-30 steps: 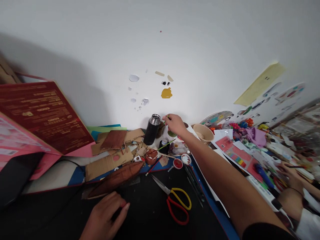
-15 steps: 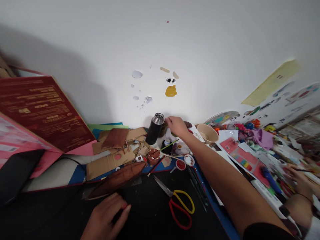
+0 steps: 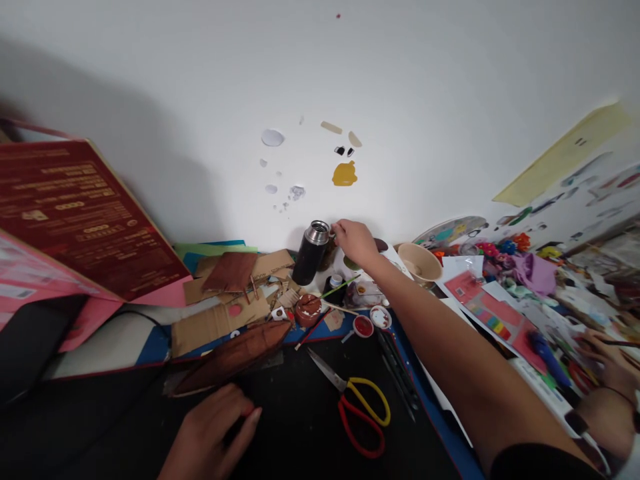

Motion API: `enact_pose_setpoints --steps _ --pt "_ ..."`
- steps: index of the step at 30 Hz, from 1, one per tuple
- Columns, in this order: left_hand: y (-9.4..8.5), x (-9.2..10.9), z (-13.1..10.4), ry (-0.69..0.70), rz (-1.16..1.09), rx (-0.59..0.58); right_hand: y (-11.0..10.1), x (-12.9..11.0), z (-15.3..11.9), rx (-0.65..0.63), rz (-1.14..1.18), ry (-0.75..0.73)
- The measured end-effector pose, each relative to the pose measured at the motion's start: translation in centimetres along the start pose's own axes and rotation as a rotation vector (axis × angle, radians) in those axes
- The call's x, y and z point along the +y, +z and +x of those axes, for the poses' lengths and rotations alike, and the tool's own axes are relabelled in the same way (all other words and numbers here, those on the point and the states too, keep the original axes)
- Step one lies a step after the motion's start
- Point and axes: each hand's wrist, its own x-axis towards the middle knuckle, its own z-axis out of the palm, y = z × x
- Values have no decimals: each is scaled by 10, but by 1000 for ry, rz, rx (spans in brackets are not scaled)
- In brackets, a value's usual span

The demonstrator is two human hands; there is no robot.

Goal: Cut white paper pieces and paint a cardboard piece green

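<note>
Two hands of yours in the head view, both in frame. Change noted: the flask and scissors sit slightly right of where they showed a second ago, most likely a small turn of your head, as the bench layout looks otherwise the same. Right hand: reached out to the wall side, fingertips drawn together just beside the steel mouth of the black vacuum flask; they show closer to that mouth than they did. Contact with the rim: cannot tell. Anything pinched between the fingertips: cannot tell, too small and partly hidden. Left hand: resting on the black mat, loosely half curled, thumb parted from the index finger, no grip seen on anything. It lies just beside the brown boat-shaped model, which rests on its own near the mat's far edge. Flask upright, open at the top. Judgement: with so slight a shift, your right hand is on fine fingertip work, and the flask, being tall and close, could be knocked. Around it: a pot of brown paint, a dish of red paint and a dish of white paint; the scissors lie nearer you, blades closed.
</note>
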Motion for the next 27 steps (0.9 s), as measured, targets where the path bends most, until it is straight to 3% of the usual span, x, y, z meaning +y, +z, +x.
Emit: enact_pose_setpoints --steps 15,27 --pt "-1 0 1 18 18 1 2 -8 -2 -104 -15 17" --pt "-2 2 3 8 23 -20 7 -7 6 -142 150 62"
